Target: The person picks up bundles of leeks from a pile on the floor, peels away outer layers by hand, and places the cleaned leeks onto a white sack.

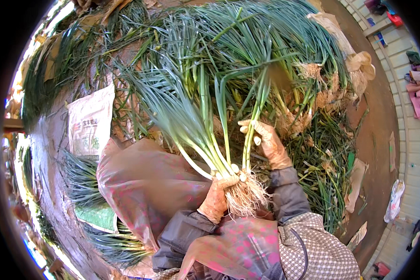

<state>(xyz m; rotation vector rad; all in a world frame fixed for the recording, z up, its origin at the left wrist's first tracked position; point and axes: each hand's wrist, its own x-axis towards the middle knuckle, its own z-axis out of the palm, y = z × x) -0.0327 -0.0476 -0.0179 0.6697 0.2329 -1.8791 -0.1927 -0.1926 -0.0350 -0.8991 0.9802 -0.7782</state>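
My left hand (214, 199), in a stained orange-brown covering that looks like a glove, is closed round the lower stems of a bunch of green garlic (205, 151). Pale, stringy roots (245, 197) spread out beside that hand, above my lap. The long green leaves fan away toward the upper left. Just right of the bunch, my right hand (269, 144) pinches a green garlic stalk (253, 135) between thumb and fingers, partway up its stem. That stalk's lower end meets the rest of the bunch near my left hand.
A large heap of green garlic (284, 35) lies ahead, some roots facing right. Leafy scraps (326, 172) cover the ground at right. Sorted bundles (81, 179) and a printed white sack (91, 121) lie at left. A pinkish plastic sheet (144, 182) covers my legs.
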